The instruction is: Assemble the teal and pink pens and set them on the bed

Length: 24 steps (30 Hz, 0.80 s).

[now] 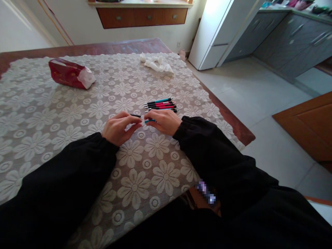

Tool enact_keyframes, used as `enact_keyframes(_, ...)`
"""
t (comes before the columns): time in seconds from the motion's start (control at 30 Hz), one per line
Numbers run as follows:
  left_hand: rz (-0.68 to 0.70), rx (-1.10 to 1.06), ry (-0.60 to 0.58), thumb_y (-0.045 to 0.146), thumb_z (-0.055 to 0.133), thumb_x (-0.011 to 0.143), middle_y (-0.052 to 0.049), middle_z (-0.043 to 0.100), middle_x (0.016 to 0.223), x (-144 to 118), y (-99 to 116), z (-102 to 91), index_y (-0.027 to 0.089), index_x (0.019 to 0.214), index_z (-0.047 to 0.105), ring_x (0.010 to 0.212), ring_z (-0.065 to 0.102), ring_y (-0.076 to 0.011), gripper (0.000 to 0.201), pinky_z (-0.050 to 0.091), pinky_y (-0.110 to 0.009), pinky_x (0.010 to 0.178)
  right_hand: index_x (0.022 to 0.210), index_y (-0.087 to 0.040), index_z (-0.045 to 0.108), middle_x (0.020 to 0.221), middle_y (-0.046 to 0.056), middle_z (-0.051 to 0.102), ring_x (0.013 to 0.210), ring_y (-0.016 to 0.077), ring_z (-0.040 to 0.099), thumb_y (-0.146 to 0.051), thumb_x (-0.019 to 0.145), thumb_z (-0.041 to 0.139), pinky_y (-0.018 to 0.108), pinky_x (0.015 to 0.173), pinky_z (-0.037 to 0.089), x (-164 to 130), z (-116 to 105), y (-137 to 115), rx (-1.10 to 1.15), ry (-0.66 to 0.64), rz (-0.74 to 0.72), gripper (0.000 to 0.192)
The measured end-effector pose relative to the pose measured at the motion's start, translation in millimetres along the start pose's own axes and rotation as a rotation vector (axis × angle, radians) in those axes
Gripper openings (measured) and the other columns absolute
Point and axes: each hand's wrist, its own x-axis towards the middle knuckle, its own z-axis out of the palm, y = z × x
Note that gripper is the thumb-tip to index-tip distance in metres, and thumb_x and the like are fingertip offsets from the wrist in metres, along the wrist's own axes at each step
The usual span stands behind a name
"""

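Observation:
My left hand [118, 128] is closed, with thumb and fingers pinching a black pen part [135, 116] that sticks out past the fingertips. Facing it, my right hand [166, 121] has its fingers closed around a teal pen part [149, 121]. The fingertips of both hands almost meet, and a thin pale piece shows between them; whether the parts are joined there I cannot tell. Just beyond the right hand, several pens [160, 104] in teal, red and black lie side by side with their metal tips to the left. My right fingers partly cover the nearest one.
A lace tablecloth [135, 186] with a flower pattern covers the wooden table [145, 44]. At the far left lies a red bag [67, 73] with a torn white end. Crumpled white plastic [158, 65] lies at the back. A wooden chair or door panel [308, 128] stands to the right.

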Motion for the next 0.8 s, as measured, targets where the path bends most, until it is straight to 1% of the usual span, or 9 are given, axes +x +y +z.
enact_keyframes(0.1, -0.018, 0.033, -0.017, 0.037, 0.066, 0.099, -0.004, 0.076, 0.087, -0.7, -4.2, 2.1, 0.023, 0.107, 0.080, 0.078, 0.070, -0.0169, 0.021, 0.057, -0.027, 0.074, 0.115, -0.021, 0.068, 0.111, 0.005, 0.073, 0.085, 0.0150, 0.062, -0.034, 0.106, 0.054, 0.028, 0.067, 0.030, 0.0, 0.0, -0.4, -0.037, -0.021, 0.007, 0.022)
enact_keyframes(0.17, 0.005, 0.043, -0.062, 0.036, 0.062, 0.101, -0.003, 0.078, 0.087, -1.1, -6.5, 2.8, 0.024, 0.105, 0.081, 0.081, 0.069, -0.0182, 0.022, 0.056, -0.028, 0.073, 0.116, -0.021, 0.068, 0.112, 0.005, 0.073, 0.083, 0.0143, 0.061, -0.034, 0.106, 0.054, 0.028, 0.066, 0.028, 0.2, 0.5, -1.6, -0.066, -0.033, -0.023, 0.021)
enact_keyframes(0.23, 0.019, 0.055, -0.078, 0.035, 0.061, 0.101, -0.003, 0.079, 0.087, -1.3, -7.5, 2.6, 0.025, 0.102, 0.080, 0.083, 0.069, -0.0196, 0.022, 0.056, -0.030, 0.074, 0.118, -0.021, 0.067, 0.114, 0.005, 0.072, 0.081, 0.0141, 0.060, -0.034, 0.106, 0.055, 0.029, 0.065, 0.026, 0.3, 0.3, -3.6, -0.092, -0.034, -0.030, 0.022)
enact_keyframes(0.3, 0.015, 0.079, -0.047, 0.034, 0.063, 0.100, -0.003, 0.079, 0.087, -1.4, -7.3, 1.7, 0.024, 0.100, 0.080, 0.083, 0.068, -0.0208, 0.020, 0.055, -0.031, 0.075, 0.118, -0.021, 0.067, 0.114, 0.006, 0.072, 0.081, 0.0145, 0.060, -0.037, 0.106, 0.055, 0.029, 0.064, 0.025, 0.3, -1.5, -6.2, -0.116, -0.038, -0.006, 0.024)
enact_keyframes(0.37, 0.013, 0.107, -0.012, 0.033, 0.065, 0.098, -0.003, 0.078, 0.086, -1.5, -6.8, 0.7, 0.024, 0.099, 0.079, 0.082, 0.067, -0.0218, 0.017, 0.055, -0.033, 0.075, 0.114, -0.020, 0.068, 0.109, 0.006, 0.073, 0.079, 0.0152, 0.060, -0.042, 0.106, 0.052, 0.030, 0.064, 0.023, 0.4, -4.7, -8.9, -0.141, -0.067, 0.030, 0.028)
enact_keyframes(0.5, 0.067, 0.135, -0.020, 0.030, 0.066, 0.097, -0.002, 0.078, 0.086, -1.9, -6.2, -0.9, 0.026, 0.101, 0.078, 0.082, 0.067, -0.0221, 0.013, 0.054, -0.035, 0.074, 0.105, -0.020, 0.069, 0.095, 0.005, 0.075, 0.074, 0.0153, 0.060, -0.048, 0.108, 0.047, 0.031, 0.062, 0.020, 0.9, -9.9, -12.8, -0.203, -0.157, 0.087, 0.036)
enact_keyframes(0.57, 0.092, 0.151, -0.019, 0.028, 0.067, 0.097, -0.002, 0.078, 0.085, -2.2, -5.8, -1.2, 0.026, 0.101, 0.078, 0.081, 0.066, -0.0225, 0.012, 0.054, -0.035, 0.073, 0.106, -0.021, 0.069, 0.096, 0.004, 0.076, 0.073, 0.0151, 0.060, -0.049, 0.108, 0.046, 0.031, 0.062, 0.018, 1.2, -10.2, -13.6, -0.237, -0.181, 0.077, 0.036)
enact_keyframes(0.67, 0.092, 0.161, -0.002, 0.028, 0.067, 0.096, -0.002, 0.078, 0.084, -2.5, -4.7, -1.0, 0.025, 0.099, 0.077, 0.079, 0.066, -0.0229, 0.011, 0.054, -0.036, 0.072, 0.109, -0.022, 0.068, 0.099, 0.004, 0.077, 0.073, 0.0150, 0.061, -0.049, 0.108, 0.045, 0.031, 0.062, 0.018, 1.6, -9.4, -14.8, -0.262, -0.199, 0.043, 0.036)
enact_keyframes(0.8, 0.054, 0.144, -0.009, 0.030, 0.066, 0.096, -0.003, 0.078, 0.084, -2.3, -3.2, -0.6, 0.025, 0.097, 0.077, 0.079, 0.066, -0.0231, 0.013, 0.055, -0.037, 0.073, 0.109, -0.021, 0.068, 0.097, 0.005, 0.077, 0.073, 0.0158, 0.062, -0.051, 0.110, 0.040, 0.031, 0.062, 0.019, 1.8, -9.5, -16.6, -0.280, -0.178, 0.077, 0.041)
